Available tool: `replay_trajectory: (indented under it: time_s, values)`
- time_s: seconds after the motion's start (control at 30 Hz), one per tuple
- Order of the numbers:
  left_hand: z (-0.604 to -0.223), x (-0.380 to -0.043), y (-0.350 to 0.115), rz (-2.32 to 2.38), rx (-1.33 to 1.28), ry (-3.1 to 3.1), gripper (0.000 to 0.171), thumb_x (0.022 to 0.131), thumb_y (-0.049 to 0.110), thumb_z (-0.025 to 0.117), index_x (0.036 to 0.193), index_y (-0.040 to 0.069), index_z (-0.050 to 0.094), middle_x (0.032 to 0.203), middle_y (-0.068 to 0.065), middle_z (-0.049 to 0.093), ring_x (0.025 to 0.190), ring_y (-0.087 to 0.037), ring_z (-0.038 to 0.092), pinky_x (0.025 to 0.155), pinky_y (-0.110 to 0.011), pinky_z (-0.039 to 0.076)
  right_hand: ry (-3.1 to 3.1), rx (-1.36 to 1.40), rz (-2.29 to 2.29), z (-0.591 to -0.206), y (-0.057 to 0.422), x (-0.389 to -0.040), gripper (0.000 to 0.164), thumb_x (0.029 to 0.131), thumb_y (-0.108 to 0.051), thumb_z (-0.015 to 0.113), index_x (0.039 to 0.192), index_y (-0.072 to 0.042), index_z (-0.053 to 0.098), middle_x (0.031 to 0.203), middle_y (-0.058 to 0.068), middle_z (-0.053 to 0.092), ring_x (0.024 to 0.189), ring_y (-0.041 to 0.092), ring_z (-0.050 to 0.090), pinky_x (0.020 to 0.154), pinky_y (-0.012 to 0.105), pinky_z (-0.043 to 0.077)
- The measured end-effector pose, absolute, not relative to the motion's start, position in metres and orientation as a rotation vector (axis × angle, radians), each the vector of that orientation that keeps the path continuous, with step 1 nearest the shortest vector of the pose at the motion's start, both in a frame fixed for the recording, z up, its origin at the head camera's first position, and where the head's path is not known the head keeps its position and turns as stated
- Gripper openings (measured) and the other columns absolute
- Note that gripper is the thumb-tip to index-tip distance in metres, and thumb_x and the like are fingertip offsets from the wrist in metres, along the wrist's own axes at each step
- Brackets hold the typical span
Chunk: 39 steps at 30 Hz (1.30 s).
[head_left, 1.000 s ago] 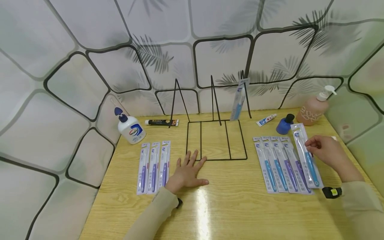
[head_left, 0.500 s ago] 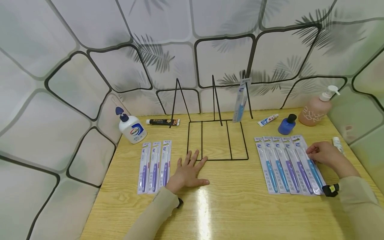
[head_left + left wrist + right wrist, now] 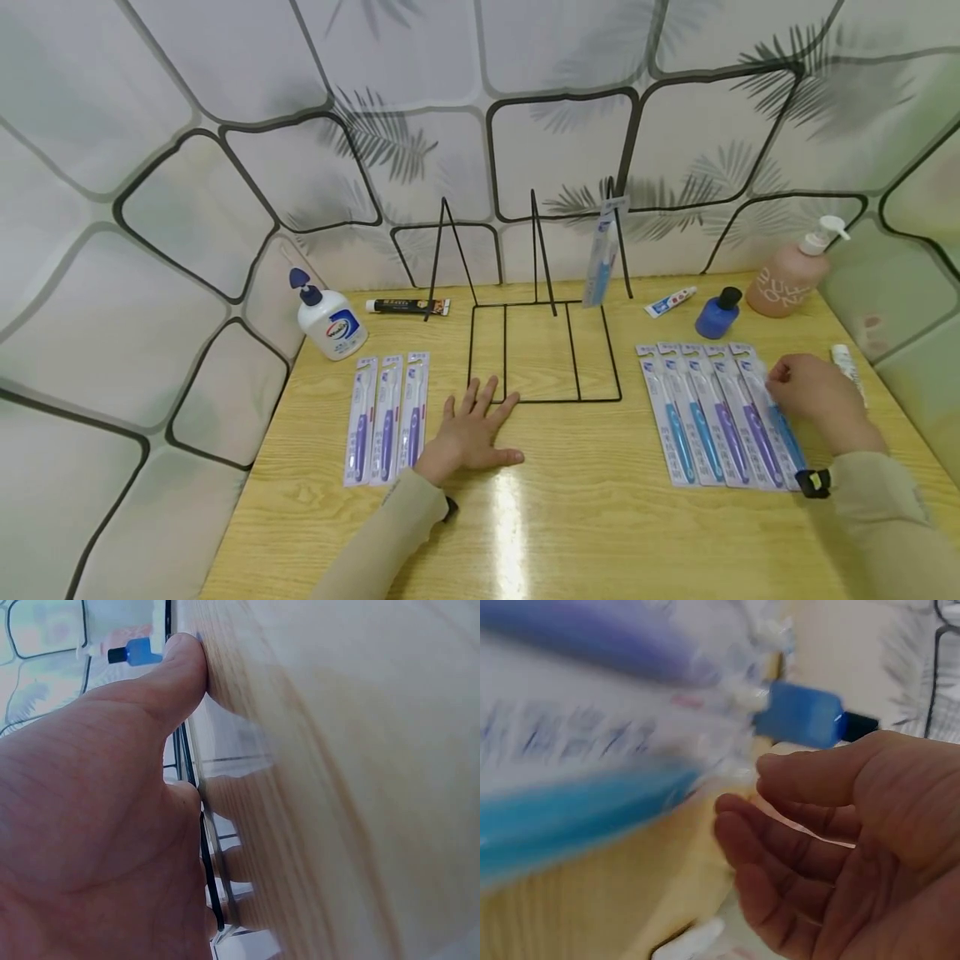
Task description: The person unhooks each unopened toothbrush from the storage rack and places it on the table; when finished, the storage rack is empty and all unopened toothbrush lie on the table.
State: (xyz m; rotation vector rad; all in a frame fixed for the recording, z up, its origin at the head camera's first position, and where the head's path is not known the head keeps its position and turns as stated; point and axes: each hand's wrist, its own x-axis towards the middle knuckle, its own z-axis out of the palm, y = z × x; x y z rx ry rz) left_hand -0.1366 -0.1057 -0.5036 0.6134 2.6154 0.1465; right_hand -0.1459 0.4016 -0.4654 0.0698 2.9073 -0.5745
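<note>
Several packaged toothbrushes [image 3: 722, 421] lie side by side on the right of the table, with blue or purple handles. My right hand [image 3: 813, 396] is at the right edge of the outermost one, a blue packaged toothbrush [image 3: 786, 437]. In the right wrist view its fingers are loosely curled, with a gap between thumb and fingertips beside the blurred package. My left hand [image 3: 467, 437] rests flat, fingers spread, its fingertips at the front bar of a black wire rack [image 3: 543, 401]. One blue packaged toothbrush [image 3: 602, 258] stands against the rack's right upright. Three purple packaged toothbrushes [image 3: 386, 421] lie to the left.
A white pump bottle [image 3: 330, 321] and a black toothpaste tube [image 3: 405, 307] stand and lie at the back left. Along the back right are a small toothpaste tube [image 3: 670, 302], a blue bottle [image 3: 717, 314] and a pink pump bottle [image 3: 787, 279]. A white tube [image 3: 847, 371] lies near the right edge.
My right hand has lowered the blue packaged toothbrush to the end of the right row, and it has shifted slightly left. The fingers now look clear of it. My left hand has stayed put.
</note>
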Motion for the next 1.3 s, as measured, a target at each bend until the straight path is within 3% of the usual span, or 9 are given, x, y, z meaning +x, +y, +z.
replay_trajectory:
  time_s: [0.2, 0.37, 0.43, 0.5, 0.63, 0.77, 0.87, 1.07, 1.3]
  values:
    - [-0.504, -0.135, -0.105, 0.151, 0.613, 2.613, 0.095, 0.091, 0.076, 0.051, 0.164, 0.038, 0.004, 0.173, -0.004, -0.014, 0.159, -0.035, -0.011, 0.123, -0.069, 0.007, 3.103, 0.011, -0.738, -0.449, 0.348, -0.155, 0.023, 0.096, -0.019, 0.064, 0.102, 0.003, 0.065, 0.088, 0.02, 0.069, 0.07, 0.026, 0.061, 0.057, 0.031, 0.042]
    - [-0.504, -0.136, -0.105, 0.15, 0.612, 2.618, 0.095, 0.091, 0.076, 0.051, 0.164, 0.038, 0.004, 0.173, -0.004, -0.013, 0.159, -0.036, -0.01, 0.123, -0.069, 0.007, 3.212, -0.105, -1.063, -0.438, 0.296, -0.174, 0.025, 0.097, -0.018, 0.062, 0.116, -0.002, 0.065, 0.094, 0.017, 0.072, 0.074, 0.014, 0.059, 0.065, 0.029, 0.045]
    - [-0.503, -0.136, -0.105, 0.149, 0.615, 2.618, 0.095, 0.091, 0.076, 0.05, 0.164, 0.037, 0.005, 0.173, -0.005, -0.012, 0.159, -0.036, -0.009, 0.123, -0.069, 0.007, 3.179, -0.168, -1.202, -0.437, 0.277, -0.184, 0.026, 0.099, -0.017, 0.062, 0.12, -0.004, 0.066, 0.106, 0.016, 0.071, 0.085, 0.016, 0.061, 0.073, 0.031, 0.047]
    - [-0.503, -0.136, -0.104, 0.15, 0.616, 2.619, 0.095, 0.091, 0.076, 0.05, 0.164, 0.037, 0.005, 0.173, -0.005, -0.012, 0.159, -0.036, -0.009, 0.123, -0.069, 0.007, 3.103, -0.263, -1.345, -0.434, 0.26, -0.194, 0.027, 0.099, -0.016, 0.063, 0.123, -0.003, 0.066, 0.126, 0.018, 0.065, 0.107, 0.026, 0.062, 0.086, 0.041, 0.052]
    - [-0.502, -0.135, -0.104, 0.153, 0.609, 2.619, 0.095, 0.091, 0.076, 0.051, 0.164, 0.037, 0.005, 0.173, -0.004, -0.013, 0.159, -0.036, -0.009, 0.123, -0.069, 0.007, 2.931, -0.44, -1.563, -0.432, 0.236, -0.218, 0.026, 0.099, -0.011, 0.065, 0.123, 0.0, 0.065, 0.157, 0.02, 0.039, 0.142, 0.045, 0.038, 0.108, 0.066, 0.038]
    - [-0.502, -0.135, -0.105, 0.156, 0.61, 2.62, 0.095, 0.091, 0.076, 0.051, 0.164, 0.038, 0.005, 0.173, -0.004, -0.013, 0.159, -0.035, -0.009, 0.123, -0.069, 0.007, 2.831, -0.532, -1.686, -0.431, 0.224, -0.236, 0.024, 0.098, -0.006, 0.065, 0.12, 0.002, 0.066, 0.165, 0.017, 0.027, 0.152, 0.044, 0.024, 0.115, 0.071, 0.026]
    - [-0.504, -0.135, -0.105, 0.15, 0.611, 2.621, 0.095, 0.09, 0.077, 0.051, 0.164, 0.039, 0.004, 0.172, -0.002, -0.014, 0.159, -0.035, -0.011, 0.123, -0.069, 0.006, 2.793, -0.561, -1.73, -0.429, 0.22, -0.242, 0.024, 0.098, -0.004, 0.064, 0.121, 0.001, 0.067, 0.162, 0.015, 0.032, 0.152, 0.042, 0.027, 0.115, 0.069, 0.027]
    - [-0.505, -0.135, -0.104, 0.141, 0.605, 2.621, 0.095, 0.09, 0.077, 0.05, 0.164, 0.04, 0.002, 0.172, -0.002, -0.015, 0.159, -0.034, -0.011, 0.123, -0.069, 0.006, 2.809, -0.567, -1.752, -0.427, 0.217, -0.246, 0.028, 0.098, -0.004, 0.064, 0.125, -0.004, 0.068, 0.141, 0.015, 0.054, 0.137, 0.035, 0.047, 0.11, 0.061, 0.037]
    - [-0.504, -0.135, -0.104, 0.146, 0.605, 2.624, 0.095, 0.09, 0.076, 0.051, 0.164, 0.038, 0.005, 0.173, -0.004, -0.012, 0.159, -0.036, -0.009, 0.123, -0.069, 0.008, 2.871, -0.554, -1.734, -0.424, 0.221, -0.237, 0.026, 0.097, -0.003, 0.066, 0.122, -0.008, 0.071, 0.133, 0.008, 0.061, 0.122, 0.008, 0.055, 0.1, 0.025, 0.046]
